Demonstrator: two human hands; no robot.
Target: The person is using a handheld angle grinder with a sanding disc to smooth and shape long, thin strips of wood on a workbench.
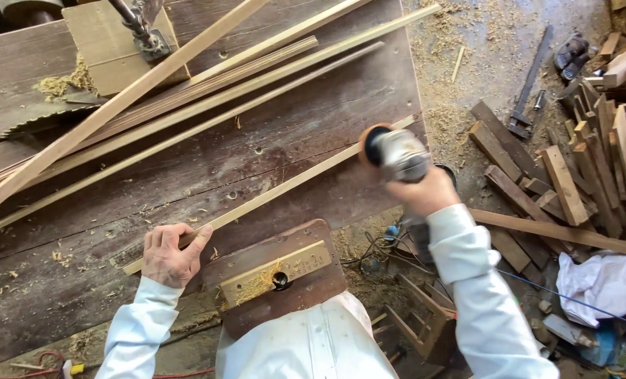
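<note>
Pinning the long pale wooden strip (271, 191) flat against the dark, worn plank workbench (81, 281), the left hand (170, 254) lies with its fingers closed over the near end of the strip, thumb alongside. The right hand (429, 191) is wrapped tight round the grey body of a handheld power sander with an orange disc (390, 153), blurred in motion; the disc sits at the far end of that same strip, at the bench's right edge. To sand well, I judge the holding hand should press well clear of the disc, and the disc should meet the wood at a shallow angle with light pressure so the thin strip does not chatter or gouge. Just before the person's white shirt a brown wooden block with a brass-coloured plate (278, 275) juts from the bench; the plate bears small stamped marks, too fine to make out. More pale wooden slats (186, 84) lie slantwise further back, and a heap of brown offcuts (580, 168) covers the sawdusty floor to the right.
</note>
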